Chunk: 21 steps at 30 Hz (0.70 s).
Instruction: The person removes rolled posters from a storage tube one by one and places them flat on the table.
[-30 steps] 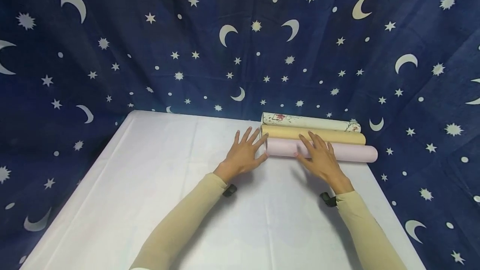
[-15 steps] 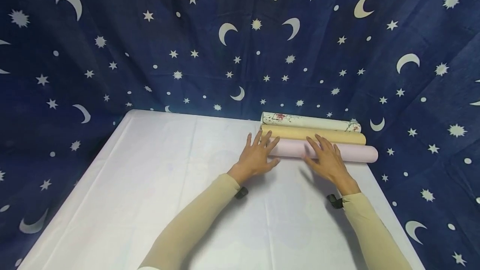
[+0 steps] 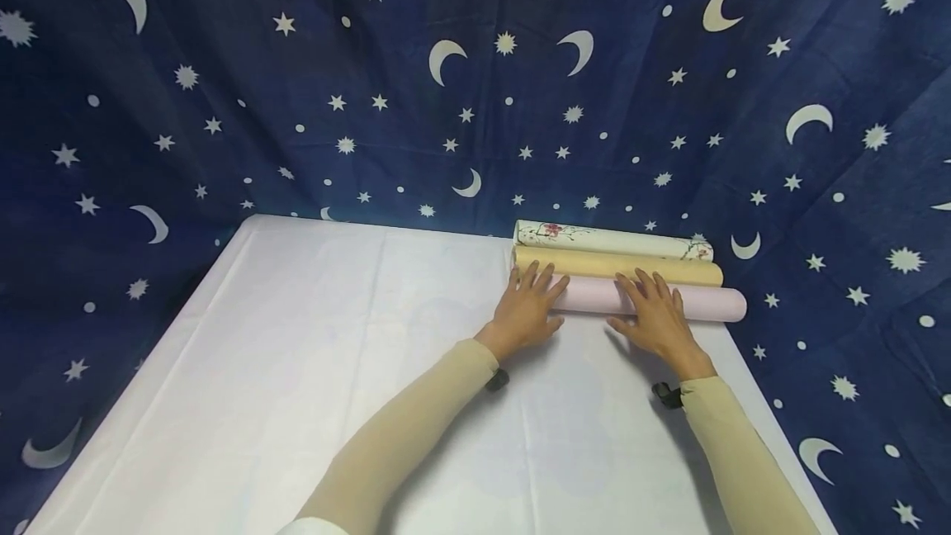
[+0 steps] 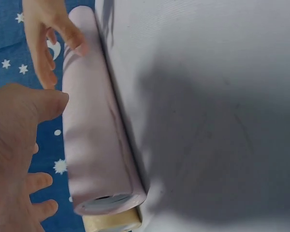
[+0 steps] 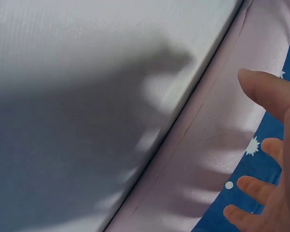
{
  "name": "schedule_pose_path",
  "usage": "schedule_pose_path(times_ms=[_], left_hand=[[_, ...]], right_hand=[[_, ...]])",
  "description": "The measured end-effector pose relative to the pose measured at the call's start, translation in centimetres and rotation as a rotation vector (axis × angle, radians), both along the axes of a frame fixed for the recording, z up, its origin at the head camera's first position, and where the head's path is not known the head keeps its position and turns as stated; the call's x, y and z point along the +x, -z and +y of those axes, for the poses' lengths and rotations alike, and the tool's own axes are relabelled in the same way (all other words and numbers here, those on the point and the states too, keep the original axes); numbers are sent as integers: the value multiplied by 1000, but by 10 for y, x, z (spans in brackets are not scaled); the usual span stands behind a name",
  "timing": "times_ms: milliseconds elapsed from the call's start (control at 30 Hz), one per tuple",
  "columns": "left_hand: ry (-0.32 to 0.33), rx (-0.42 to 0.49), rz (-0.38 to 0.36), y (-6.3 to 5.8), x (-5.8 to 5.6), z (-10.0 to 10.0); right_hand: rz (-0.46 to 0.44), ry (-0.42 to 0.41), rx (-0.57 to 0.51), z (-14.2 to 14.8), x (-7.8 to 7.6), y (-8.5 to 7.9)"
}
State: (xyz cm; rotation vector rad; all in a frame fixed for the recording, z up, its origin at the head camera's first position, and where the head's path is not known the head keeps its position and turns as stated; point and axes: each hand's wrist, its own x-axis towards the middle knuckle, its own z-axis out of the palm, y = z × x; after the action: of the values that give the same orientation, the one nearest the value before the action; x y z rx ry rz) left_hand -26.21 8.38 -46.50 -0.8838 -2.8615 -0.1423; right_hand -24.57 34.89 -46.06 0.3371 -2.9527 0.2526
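Three rolls of paper or sheet material lie side by side at the table's back right. Nearest is a pink roll (image 3: 587,294), behind it a yellow roll (image 3: 609,265), and at the back a white roll with a floral print (image 3: 631,241). My left hand (image 3: 523,314) is spread over the pink roll's left end. Further right along the same roll, my right hand (image 3: 658,322) is spread too. Both wrist views show fingers apart and shadows on the pink roll (image 4: 92,125); neither hand grips it. The pink roll's hollow end shows in the left wrist view.
A white cloth (image 3: 334,337) covers the table. Dark blue fabric (image 3: 386,64) with moons and stars hangs behind and at both sides. The rolls lie close to the back fabric. A black strap piece (image 3: 667,395) sits under the right wrist.
My left hand has moved right, from beside the rolls' left ends to over the pink roll. My right hand has shifted slightly right. The rolls stay where they were.
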Motion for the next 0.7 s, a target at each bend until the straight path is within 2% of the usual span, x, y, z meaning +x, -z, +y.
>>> schedule_pose_path(times_ms=[233, 433, 533, 700], left_hand=[[-14, -32, 17, 7, -5, 9], [5, -2, 57, 11, -6, 15], [6, 10, 78, 11, -7, 18], [6, -4, 91, 10, -6, 23]], right_hand=[[-33, 15, -7, 2, -6, 1], [-51, 11, 27, 5, -5, 8], [-36, 12, 30, 6, -4, 11], [41, -10, 4, 10, 0, 14]])
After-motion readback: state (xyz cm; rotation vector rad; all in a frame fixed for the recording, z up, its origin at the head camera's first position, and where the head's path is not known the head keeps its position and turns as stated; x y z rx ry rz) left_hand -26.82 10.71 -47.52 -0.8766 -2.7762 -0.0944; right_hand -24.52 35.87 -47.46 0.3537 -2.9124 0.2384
